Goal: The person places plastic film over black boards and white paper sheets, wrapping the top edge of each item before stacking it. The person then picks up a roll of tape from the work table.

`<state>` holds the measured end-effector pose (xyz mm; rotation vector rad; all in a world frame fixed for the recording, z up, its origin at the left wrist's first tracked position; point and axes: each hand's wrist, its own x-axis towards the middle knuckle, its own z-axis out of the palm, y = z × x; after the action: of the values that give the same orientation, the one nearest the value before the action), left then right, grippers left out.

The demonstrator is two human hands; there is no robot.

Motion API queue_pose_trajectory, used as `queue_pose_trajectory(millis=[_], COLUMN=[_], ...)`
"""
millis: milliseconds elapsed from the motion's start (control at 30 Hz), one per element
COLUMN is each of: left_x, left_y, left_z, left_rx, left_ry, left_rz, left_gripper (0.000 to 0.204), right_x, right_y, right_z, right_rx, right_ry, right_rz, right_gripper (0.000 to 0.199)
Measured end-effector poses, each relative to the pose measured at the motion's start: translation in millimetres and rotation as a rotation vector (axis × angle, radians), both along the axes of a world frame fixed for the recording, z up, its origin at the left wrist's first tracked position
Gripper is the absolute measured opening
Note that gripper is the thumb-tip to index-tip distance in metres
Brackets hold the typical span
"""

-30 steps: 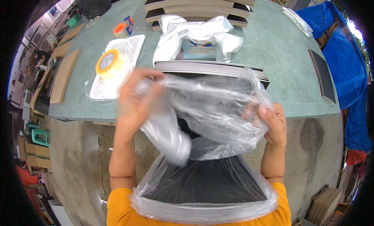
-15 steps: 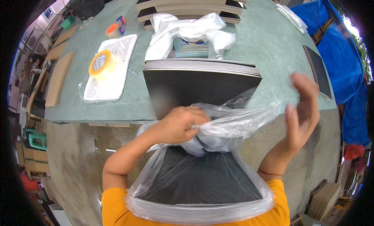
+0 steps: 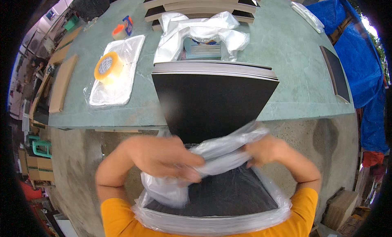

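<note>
A clear plastic bag [image 3: 228, 149] wraps a black board stack [image 3: 228, 192] close against my body. My right hand [image 3: 267, 149] is closed on the gathered rim of this bag, at its far right side. Over the bag's left side is my left hand [image 3: 165, 157], smeared by motion, its fingers pointing right against the plastic; their grip is unclear. Just beyond the bag, another stack of black boards [image 3: 214, 102] with pale edges leans upright at the table's front edge. Its lower part is hidden by the bag.
On the green table [image 3: 302, 69], a tape roll [image 3: 108, 67] lies on flat plastic bags [image 3: 122, 82] at left. White plastic [image 3: 171, 45] lies behind the upright boards, with board piles [image 3: 200, 6] farther back. A dark panel [image 3: 335, 73] lies at the right edge, near a blue tarp [image 3: 359, 65].
My right hand has come down and inward from the right and taken hold of the bag's rim. My left hand has moved down and left. The bag's mouth has dropped nearer to me.
</note>
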<state>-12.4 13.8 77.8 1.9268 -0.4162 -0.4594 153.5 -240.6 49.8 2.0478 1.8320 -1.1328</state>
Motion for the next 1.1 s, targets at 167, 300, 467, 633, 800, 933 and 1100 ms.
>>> queue_pose_trajectory(millis=[167, 300, 467, 633, 800, 933, 1100], left_x=[-12.2, -13.1, -11.2, 18.6, 4.6, -12.6, -50.9], left_y=[-8.0, -7.2, 44.4, 47.9, 23.9, 42.8, 74.9], left_z=[-53.4, -32.2, -11.7, -7.5, 1.2, 6.9, -87.0], left_rx=[0.976, 0.636, 0.007, 0.816, 0.825, 0.094, -0.854], left_ry=[-0.217, -0.079, -0.081, -0.811, -0.834, -0.546, 0.282], left_rz=[-0.088, 0.001, 1.298, 1.219, 0.989, 0.859, 0.713], left_gripper=[0.033, 0.028, 0.015, 0.055, 0.067, 0.044, 0.03], right_x=[11.1, 39.0, 15.8, 15.2, 23.2, 46.6, 46.6], right_y=[-5.6, 2.3, 13.8, 24.6, -1.7, -43.6, -50.0], right_z=[33.9, 61.9, 38.0, 25.2, 14.4, 22.9, -43.5], right_rx=[0.191, 0.863, 1.435, 1.375, 1.364, 1.192, 0.608], right_ry=[-0.296, -0.18, -0.109, -0.522, -0.521, 0.454, 1.372], right_rz=[0.066, -0.736, -0.736, -0.655, -0.741, -0.851, -1.103], right_gripper=[0.015, 0.016, 0.025, 0.059, 0.059, 0.028, 0.041])
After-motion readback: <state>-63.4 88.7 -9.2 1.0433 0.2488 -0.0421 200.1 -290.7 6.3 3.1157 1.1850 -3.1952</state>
